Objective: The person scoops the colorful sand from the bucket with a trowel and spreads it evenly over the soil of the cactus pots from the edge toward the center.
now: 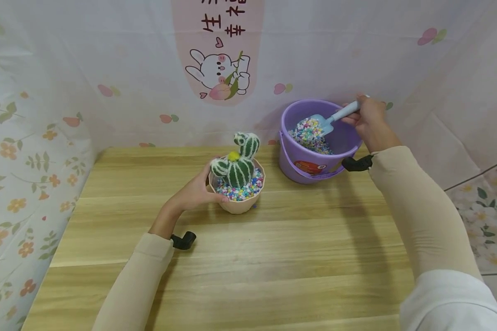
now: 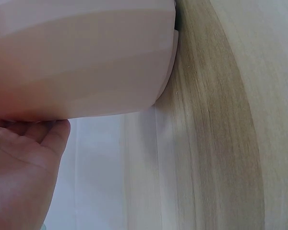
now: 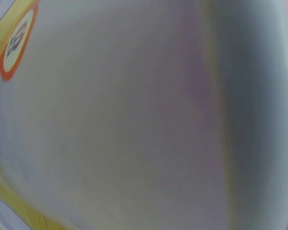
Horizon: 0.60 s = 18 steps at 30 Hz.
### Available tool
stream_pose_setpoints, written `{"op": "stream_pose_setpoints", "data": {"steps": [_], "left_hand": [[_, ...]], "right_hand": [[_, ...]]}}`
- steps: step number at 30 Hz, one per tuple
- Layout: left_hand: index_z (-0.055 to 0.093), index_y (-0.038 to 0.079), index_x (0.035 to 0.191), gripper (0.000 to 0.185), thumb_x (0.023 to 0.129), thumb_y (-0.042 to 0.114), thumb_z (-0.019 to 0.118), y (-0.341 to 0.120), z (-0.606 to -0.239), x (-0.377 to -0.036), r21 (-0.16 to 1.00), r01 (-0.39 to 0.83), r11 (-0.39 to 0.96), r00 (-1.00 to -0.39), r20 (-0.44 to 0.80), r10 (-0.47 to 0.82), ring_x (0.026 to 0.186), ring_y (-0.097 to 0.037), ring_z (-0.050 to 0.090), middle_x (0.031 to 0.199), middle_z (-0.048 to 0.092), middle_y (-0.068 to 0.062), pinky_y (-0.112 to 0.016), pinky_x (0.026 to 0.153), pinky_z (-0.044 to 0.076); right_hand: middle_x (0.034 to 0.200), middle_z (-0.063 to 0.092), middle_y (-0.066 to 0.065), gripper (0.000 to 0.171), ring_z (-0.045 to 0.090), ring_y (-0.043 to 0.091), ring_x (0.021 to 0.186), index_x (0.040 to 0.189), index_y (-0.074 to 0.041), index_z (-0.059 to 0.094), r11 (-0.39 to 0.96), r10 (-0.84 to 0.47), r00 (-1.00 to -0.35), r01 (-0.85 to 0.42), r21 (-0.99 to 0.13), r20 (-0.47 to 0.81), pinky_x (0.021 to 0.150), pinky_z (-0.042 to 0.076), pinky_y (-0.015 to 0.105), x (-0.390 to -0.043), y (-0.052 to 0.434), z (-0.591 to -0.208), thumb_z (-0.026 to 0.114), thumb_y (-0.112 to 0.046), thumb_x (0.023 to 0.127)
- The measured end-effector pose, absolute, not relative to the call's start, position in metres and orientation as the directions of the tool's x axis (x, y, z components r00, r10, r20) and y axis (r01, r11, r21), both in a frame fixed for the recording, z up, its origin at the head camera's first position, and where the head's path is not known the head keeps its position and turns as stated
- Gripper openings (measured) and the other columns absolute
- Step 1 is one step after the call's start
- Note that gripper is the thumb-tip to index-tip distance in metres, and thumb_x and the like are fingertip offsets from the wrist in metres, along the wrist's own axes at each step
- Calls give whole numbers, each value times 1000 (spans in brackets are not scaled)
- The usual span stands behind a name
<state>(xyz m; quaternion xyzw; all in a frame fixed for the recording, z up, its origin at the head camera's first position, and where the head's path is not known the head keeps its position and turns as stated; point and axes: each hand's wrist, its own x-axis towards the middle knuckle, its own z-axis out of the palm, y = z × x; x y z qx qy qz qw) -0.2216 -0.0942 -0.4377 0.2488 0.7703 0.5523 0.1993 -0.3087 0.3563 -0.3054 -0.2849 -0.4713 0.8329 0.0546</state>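
My left hand holds a pale pink flowerpot from its left side, thumb at the near rim and fingers round the back. Inside the pot stands a green knitted cactus with white ribs and a yellow tuft, set among colourful pebbles. In the left wrist view, fingers lie against the pot's faceted wall. At the right, my right hand grips the handle of a light blue shovel. Its scoop, heaped with pebbles, is over the purple bucket.
More pebbles cover the bucket's bottom, and its purple handle hangs down in front. A blue pebble lies beside the pot on the wooden table. A printed cloth hangs behind. The bucket's blurred wall fills most of the right wrist view.
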Motion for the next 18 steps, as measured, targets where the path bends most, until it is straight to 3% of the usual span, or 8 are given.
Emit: {"op": "stream_pose_setpoints", "data": {"steps": [6, 13, 16, 18], "left_hand": [[5, 30, 157, 112, 77, 26, 84, -95, -438, -223, 948, 165, 272, -796, -35, 605, 145, -25, 23, 158, 24, -4, -54, 116, 19], [6, 30, 157, 112, 76, 31, 84, -95, -439, -223, 949, 175, 262, -793, -23, 609, 144, -26, 25, 157, 27, -5, -54, 115, 21], [7, 30, 156, 112, 76, 32, 84, -95, -439, -222, 948, 176, 266, -794, -23, 607, 144, -26, 25, 157, 27, -5, -54, 115, 21], [6, 30, 157, 113, 75, 33, 85, -96, -439, -222, 947, 174, 269, -796, -26, 605, 144, -26, 26, 157, 27, -5, -54, 115, 21]], "right_hand": [[113, 65, 20, 40, 65, 31, 100, 142, -30, 45, -637, 376, -800, 145, -758, -469, 78, 51, 45, -304, 361, -305, 45, -20, 103], [103, 65, 17, 39, 66, 30, 103, 138, -34, 52, -720, 374, -773, 106, -686, -513, 85, 50, 42, -298, 366, -305, 50, -21, 102], [120, 61, 13, 37, 61, 30, 113, 135, -36, 56, -751, 369, -764, 90, -654, -529, 89, 49, 42, -295, 368, -305, 51, -20, 102], [120, 61, 14, 36, 61, 31, 113, 133, -35, 58, -761, 375, -758, 78, -644, -534, 88, 50, 43, -294, 369, -305, 52, -20, 101]]}}
